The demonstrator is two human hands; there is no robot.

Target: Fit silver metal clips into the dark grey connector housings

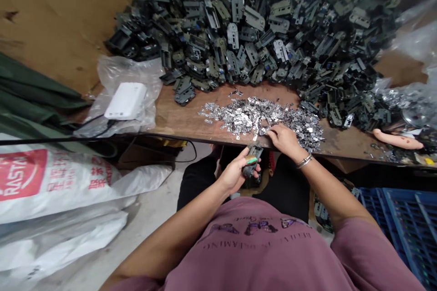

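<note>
My left hand (pixel 235 173) is shut on a dark plastic housing (pixel 251 162) above my lap, with a green wrap on one finger. My right hand (pixel 284 141) reaches over the table edge, its fingertips on a loose pile of small silver stamped metal pieces (pixel 256 117). I cannot tell whether those fingertips pinch a piece. Beyond the silver pile rises a large heap of dark grey housings with metal plates (pixel 252 22). A bangle (pixel 303 161) circles my right wrist.
The heap and pile sit on a worn wooden tabletop (pixel 177 120). A white box (pixel 125 101) lies on a clear plastic bag at the left. White woven sacks (pixel 58 186) stand on the floor at the left, and a blue plastic crate (pixel 399 218) stands at the lower right.
</note>
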